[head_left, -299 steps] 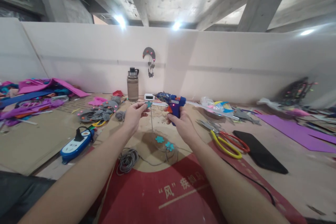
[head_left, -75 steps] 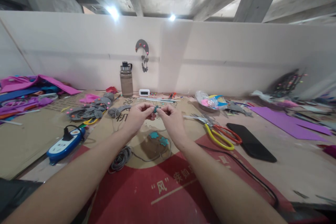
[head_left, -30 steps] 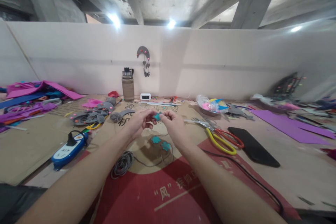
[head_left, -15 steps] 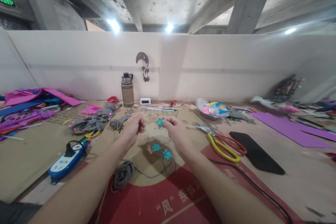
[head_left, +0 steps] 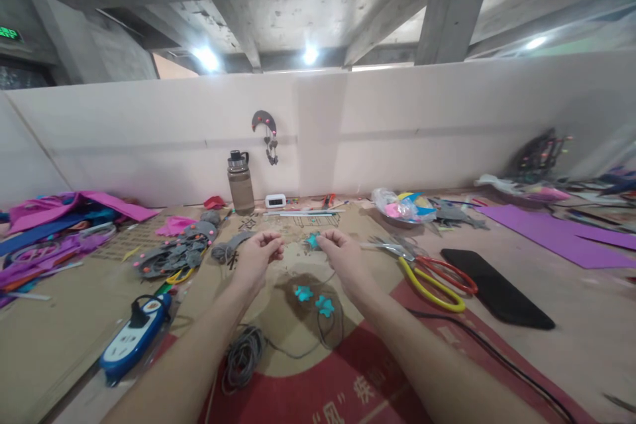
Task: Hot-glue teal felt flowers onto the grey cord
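Observation:
My right hand point(head_left: 342, 258) pinches a small teal star-shaped piece point(head_left: 312, 240) at its edge, above the cardboard. My left hand point(head_left: 261, 257) is a short way to its left, thumb and fingertips pressed together; whatever is between them is too small to see. Below and between the hands lie a teal star point(head_left: 303, 293) and another teal star point(head_left: 324, 306), with grey cord point(head_left: 293, 354) beside them. The cord runs left to a coiled grey bundle point(head_left: 243, 358) near my left forearm.
Yellow-and-red-handled scissors point(head_left: 432, 285) and a black phone-like slab point(head_left: 497, 291) lie to the right. A blue-and-white power strip point(head_left: 132, 338) sits at left. Further back are a bottle point(head_left: 241, 185), a small white clock point(head_left: 275, 201), a plastic-wrapped bundle point(head_left: 405, 207) and grey felt pieces point(head_left: 183, 252).
The view has tilted slightly. My left hand has turned from a curled fist to a fingertip pinch. The teal star is still in my right fingers.

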Demonstrator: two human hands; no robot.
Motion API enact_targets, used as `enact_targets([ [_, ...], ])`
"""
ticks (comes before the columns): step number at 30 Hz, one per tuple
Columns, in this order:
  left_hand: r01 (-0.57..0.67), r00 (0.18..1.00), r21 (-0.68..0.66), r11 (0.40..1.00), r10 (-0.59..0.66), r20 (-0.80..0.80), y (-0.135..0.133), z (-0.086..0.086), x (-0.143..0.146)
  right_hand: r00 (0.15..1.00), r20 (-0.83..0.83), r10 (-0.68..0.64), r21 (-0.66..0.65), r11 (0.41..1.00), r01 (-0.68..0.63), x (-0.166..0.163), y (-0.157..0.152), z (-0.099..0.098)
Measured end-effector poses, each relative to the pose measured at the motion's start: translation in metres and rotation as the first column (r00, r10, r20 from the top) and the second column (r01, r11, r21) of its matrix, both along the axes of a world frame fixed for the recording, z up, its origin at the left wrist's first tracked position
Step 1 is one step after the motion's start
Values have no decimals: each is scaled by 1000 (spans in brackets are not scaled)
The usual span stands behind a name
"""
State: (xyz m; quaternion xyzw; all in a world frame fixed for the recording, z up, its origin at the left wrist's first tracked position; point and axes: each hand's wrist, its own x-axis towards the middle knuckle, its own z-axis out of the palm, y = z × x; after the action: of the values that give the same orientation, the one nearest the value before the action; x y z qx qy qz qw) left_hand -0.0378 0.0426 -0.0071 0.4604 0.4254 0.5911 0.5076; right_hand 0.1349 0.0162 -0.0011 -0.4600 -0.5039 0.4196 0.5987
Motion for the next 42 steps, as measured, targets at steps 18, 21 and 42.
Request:
enact_targets([
  [18, 36, 999, 102, 994, -36, -1, 1, 7, 0, 997, 51, 54, 59, 997, -57, -6, -3, -2],
  [21, 84, 995, 125, 989, -91, 48, -4, 15, 0, 997, 65, 40, 84, 995, -45, -6, -3, -2],
  [42, 230, 933, 113, 967, -186, -307, -25, 15, 19, 967, 254, 4, 175, 983, -50, -8, -10, -2],
])
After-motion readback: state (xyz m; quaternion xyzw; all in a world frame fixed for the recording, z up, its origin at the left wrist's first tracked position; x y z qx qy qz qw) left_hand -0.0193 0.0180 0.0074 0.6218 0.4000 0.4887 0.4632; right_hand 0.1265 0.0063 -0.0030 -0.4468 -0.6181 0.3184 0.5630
